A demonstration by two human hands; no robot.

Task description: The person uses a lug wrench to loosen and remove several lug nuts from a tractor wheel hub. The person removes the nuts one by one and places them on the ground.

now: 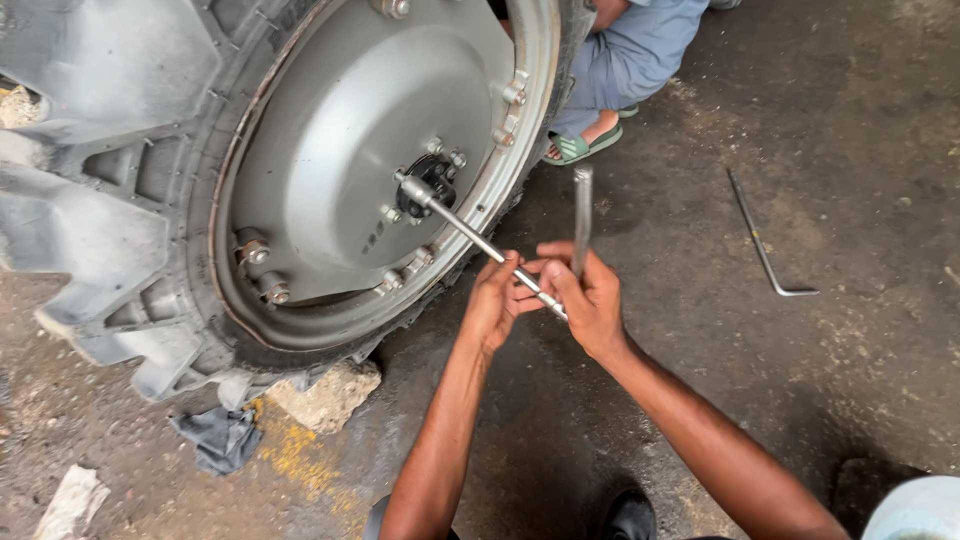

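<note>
A large tractor tyre with a grey steel wheel disc (340,150) fills the upper left. A long metal socket wrench (465,232) sits on a nut at the wheel's hub (428,185) and slants down to the right. My left hand (492,300) grips the wrench shaft near its outer end. My right hand (590,298) holds the same end, where a steel cross handle (582,215) sticks up from the fist.
A bent metal rod (762,240) lies on the oily concrete floor at right. Another person crouches behind the tyre, a leg and green sandal (580,148) showing. A stone block (325,395) and a grey rag (220,438) lie under the tyre.
</note>
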